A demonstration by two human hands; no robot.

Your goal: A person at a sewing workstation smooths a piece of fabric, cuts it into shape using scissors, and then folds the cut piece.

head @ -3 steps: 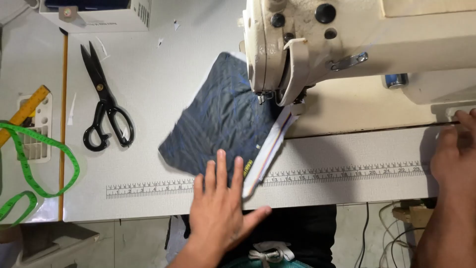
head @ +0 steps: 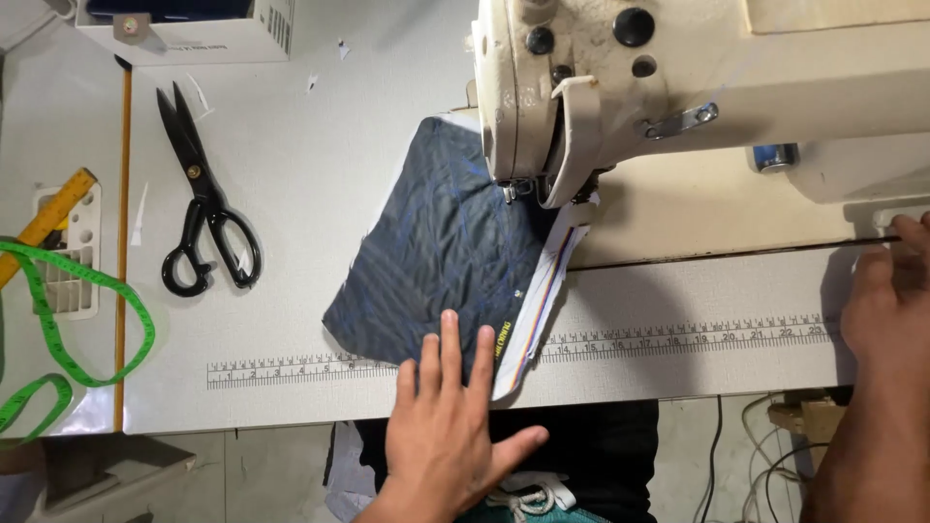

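Dark blue fabric piece [head: 441,257] flat on desk [head: 291,174], far end under sewing machine [head: 620,87] presser foot, near end at desk front edge. Left hand [head: 450,426] fingers spread flat, pinning fabric. Right hand [head: 886,305] at desk right edge by machine; grip unclear. Seam looks underway; most fabric not yet fed. Scissors [head: 203,208] untouched, left.

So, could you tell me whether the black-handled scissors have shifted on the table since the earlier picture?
No. The black-handled scissors lie at the same spot and angle beside the orange strip along the white table's left edge.
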